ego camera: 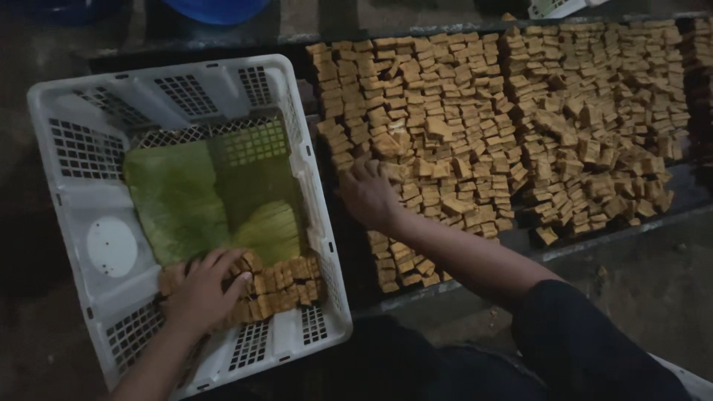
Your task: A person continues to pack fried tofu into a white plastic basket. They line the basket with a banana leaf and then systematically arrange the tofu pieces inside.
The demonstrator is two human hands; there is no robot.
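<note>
My left hand [202, 291] rests flat on a row of golden-brown fried cubes [286, 282] at the near end of a white plastic crate [67, 111]. A green leaf [178, 197] lines the crate's bottom. My right hand [369, 194] reaches onto the near left part of a large spread of the same brown cubes [505, 111] on a dark tray [691, 194]. Its fingers are bent over a few cubes at the pile's edge; whether they grip any is unclear.
A blue tub [215, 9] stands at the far side above the crate. Dark concrete floor [653, 275] lies to the near right. A second white crate's corner [553, 7] shows at the top edge. My dark clothed knee [587, 349] is at the bottom right.
</note>
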